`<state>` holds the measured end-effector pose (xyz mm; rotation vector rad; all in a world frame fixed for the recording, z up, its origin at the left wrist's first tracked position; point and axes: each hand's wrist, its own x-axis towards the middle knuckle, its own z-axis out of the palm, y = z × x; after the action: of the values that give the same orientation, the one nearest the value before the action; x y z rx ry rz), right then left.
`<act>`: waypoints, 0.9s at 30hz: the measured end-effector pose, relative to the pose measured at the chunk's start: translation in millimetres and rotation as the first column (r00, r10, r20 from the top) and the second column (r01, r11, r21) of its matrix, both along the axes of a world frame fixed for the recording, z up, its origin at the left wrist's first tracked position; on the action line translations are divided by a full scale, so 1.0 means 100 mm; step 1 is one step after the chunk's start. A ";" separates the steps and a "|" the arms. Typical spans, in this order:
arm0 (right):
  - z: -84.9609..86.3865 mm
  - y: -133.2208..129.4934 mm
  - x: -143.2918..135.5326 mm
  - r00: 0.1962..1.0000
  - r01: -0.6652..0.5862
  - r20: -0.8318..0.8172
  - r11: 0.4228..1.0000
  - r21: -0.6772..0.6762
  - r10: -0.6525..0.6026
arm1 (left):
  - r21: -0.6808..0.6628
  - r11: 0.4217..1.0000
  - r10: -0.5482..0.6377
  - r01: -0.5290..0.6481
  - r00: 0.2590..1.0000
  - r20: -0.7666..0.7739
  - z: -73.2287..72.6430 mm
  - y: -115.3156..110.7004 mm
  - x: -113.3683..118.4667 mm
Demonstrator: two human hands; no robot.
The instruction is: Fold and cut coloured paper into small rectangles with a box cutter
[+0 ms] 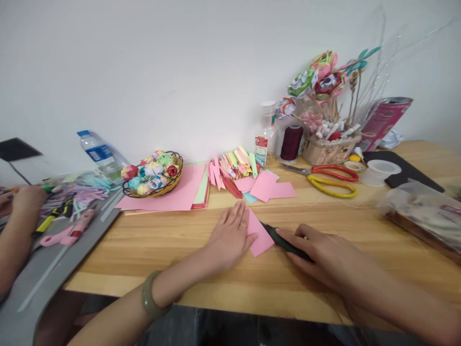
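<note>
A small pink paper (262, 240) lies on the wooden table in front of me. My left hand (230, 236) rests flat on its left part, fingers stretched out, a ring on one finger. My right hand (311, 252) is wrapped round a black-handled tool (290, 246), whose dark tip touches the paper's upper right edge. What kind of tool it is cannot be made out clearly. Just beyond lie more pink pieces (264, 186) and a blue one, beside a heap of folded paper strips (236, 166).
Scissors (331, 185) with red and yellow handles lie at the right. Behind stand a thread spool (291, 143) and a flower basket (329, 150). A basket of paper flowers (153, 175) sits left. Another person's hand (29, 198) is at the far left.
</note>
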<state>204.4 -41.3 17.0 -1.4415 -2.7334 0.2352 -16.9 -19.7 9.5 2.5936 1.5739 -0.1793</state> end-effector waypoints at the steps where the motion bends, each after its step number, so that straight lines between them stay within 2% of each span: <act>1: -0.01 0.02 0.00 1.000 -0.007 0.003 1.000 0.009 0.007 | 0.002 1.000 0.000 0.000 1.000 0.002 -0.01 0.00 0.00; 8: 0.01 0.12 -0.06 1.000 -0.012 0.004 1.000 0.022 0.012 | 0.013 1.000 0.008 -0.008 0.999 0.031 -0.06 0.00 -0.02; 17: 0.09 0.25 -0.16 0.985 -0.045 -0.163 0.998 0.036 0.051 | 0.030 1.000 -0.011 0.010 0.999 0.042 -0.06 0.00 -0.02; 27: 0.05 0.35 -0.23 0.997 -0.051 -0.059 0.998 0.048 0.054 | 0.036 0.999 -0.010 0.009 0.999 0.042 -0.08 0.00 -0.03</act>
<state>181.7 -6.8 21.8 -1.3304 -2.7115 0.2116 -19.7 -19.2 1.0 2.6139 1.5650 -0.0979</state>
